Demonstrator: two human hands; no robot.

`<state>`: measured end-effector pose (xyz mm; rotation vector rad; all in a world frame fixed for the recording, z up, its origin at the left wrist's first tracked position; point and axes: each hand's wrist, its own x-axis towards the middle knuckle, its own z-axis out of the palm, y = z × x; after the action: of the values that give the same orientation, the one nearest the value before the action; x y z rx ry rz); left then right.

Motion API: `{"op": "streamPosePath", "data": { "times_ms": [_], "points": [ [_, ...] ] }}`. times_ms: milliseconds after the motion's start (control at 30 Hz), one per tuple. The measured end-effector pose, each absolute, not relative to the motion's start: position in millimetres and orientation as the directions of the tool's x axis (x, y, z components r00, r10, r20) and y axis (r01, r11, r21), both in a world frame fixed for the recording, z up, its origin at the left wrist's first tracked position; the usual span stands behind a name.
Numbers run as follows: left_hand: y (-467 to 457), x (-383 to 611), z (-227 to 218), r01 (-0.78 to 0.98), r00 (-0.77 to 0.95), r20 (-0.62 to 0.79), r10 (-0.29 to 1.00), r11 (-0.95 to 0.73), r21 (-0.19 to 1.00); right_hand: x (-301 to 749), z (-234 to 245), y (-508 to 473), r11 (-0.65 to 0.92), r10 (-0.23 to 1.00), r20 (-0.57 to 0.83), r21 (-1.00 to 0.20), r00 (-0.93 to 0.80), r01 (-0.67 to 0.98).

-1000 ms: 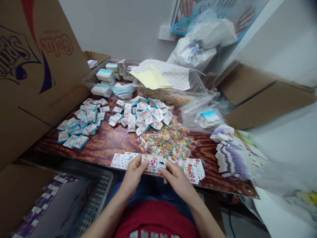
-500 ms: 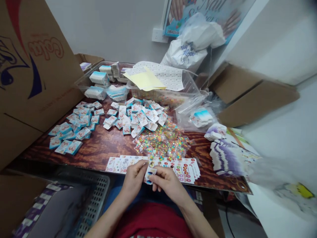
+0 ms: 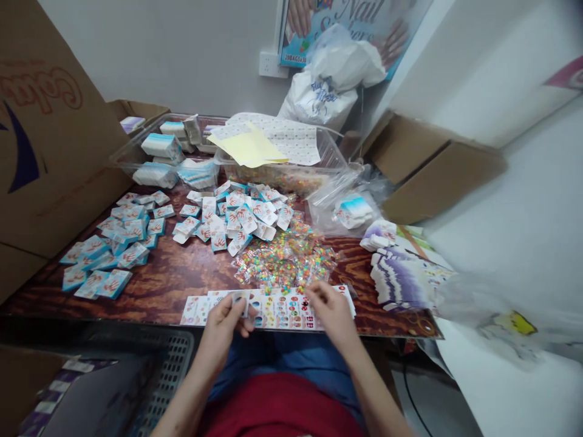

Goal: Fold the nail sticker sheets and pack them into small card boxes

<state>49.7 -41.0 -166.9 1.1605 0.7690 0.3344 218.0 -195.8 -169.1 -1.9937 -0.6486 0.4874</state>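
My left hand (image 3: 224, 318) is closed on a small folded sticker sheet (image 3: 240, 298), pinched between thumb and fingers above the table's front edge. To the right, my right hand (image 3: 331, 311) has its fingertips drawn together at the near edge of a pile of small clear bags of colourful candy (image 3: 291, 258). Whether a bag is between those fingertips I cannot make out. Beneath both hands lies a row of overlapping nail sticker sheets (image 3: 282, 311), printed with small coloured ovals.
Small blue-and-white boxes lie in a left heap (image 3: 113, 243) and a middle heap (image 3: 241, 212). Behind them stand clear plastic trays (image 3: 314, 167) and a white sack (image 3: 319, 97). Purple-and-white flat cartons (image 3: 396, 276) are fanned at right; a large cardboard box (image 3: 50, 152) rises at left.
My hands, together on the folded sticker sheet before, have parted. The left keeps the sheet and moved left; the right let go and reached right to the candy bags. The whole view shifted too.
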Motion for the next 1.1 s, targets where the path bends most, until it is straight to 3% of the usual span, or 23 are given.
{"op": "streamPosePath", "data": {
  "times_ms": [100, 167, 233, 333, 500, 567, 633, 733, 833, 933, 1100],
  "points": [
    [-41, 53, -166, 0.136, 0.738, -0.370, 0.564, 0.412, 0.901, 249, -180, -211, -0.601, 0.468, 0.126, -0.680, 0.875, 0.420],
    [-46, 58, -165, 0.156, 0.779, -0.367, 0.509, 0.409, 0.899, 256, -187, -211, -0.661, 0.503, 0.173, -0.555, 0.847, 0.505],
    [-50, 63, -164, 0.180, 0.795, -0.356, 0.492, 0.369, 0.912, 257, -193, -207, -0.650, 0.559, 0.172, -0.516, 0.811, 0.557],
    [-50, 66, -163, 0.219, 0.797, -0.356, 0.489, 0.315, 0.924, 259, -196, -204, -0.566, 0.549, 0.194, -0.629, 0.813, 0.533],
    [-44, 67, -163, 0.264, 0.806, -0.382, 0.452, 0.304, 0.915, 261, -178, -205, -0.349, 0.379, 0.078, -0.911, 0.922, 0.221],
    [-45, 70, -163, 0.289, 0.819, -0.390, 0.422, 0.283, 0.914, 248, -162, -197, -0.254, 0.406, 0.033, -0.956, 0.913, 0.148],
    [-48, 73, -163, 0.302, 0.835, -0.384, 0.394, 0.256, 0.918, 227, -146, -184, -0.196, 0.568, -0.005, -0.972, 0.823, 0.129],
    [-52, 75, -161, 0.286, 0.871, -0.328, 0.365, 0.166, 0.944, 192, -135, -164, -0.187, 0.837, -0.022, -0.950, 0.547, 0.249],
    [-51, 69, -156, 0.306, 0.884, -0.263, 0.386, -0.054, 0.951, 174, -142, -154, -0.290, 0.847, -0.062, -0.886, 0.527, 0.362],
    [-49, 60, -151, 0.381, 0.877, -0.257, 0.405, -0.262, 0.887, 172, -154, -155, -0.350, 0.813, -0.097, -0.870, 0.574, 0.349],
    [-50, 56, -149, 0.437, 0.873, -0.307, 0.380, -0.327, 0.838, 177, -155, -166, -0.291, 0.847, -0.042, -0.871, 0.530, 0.396]
  ]
}}
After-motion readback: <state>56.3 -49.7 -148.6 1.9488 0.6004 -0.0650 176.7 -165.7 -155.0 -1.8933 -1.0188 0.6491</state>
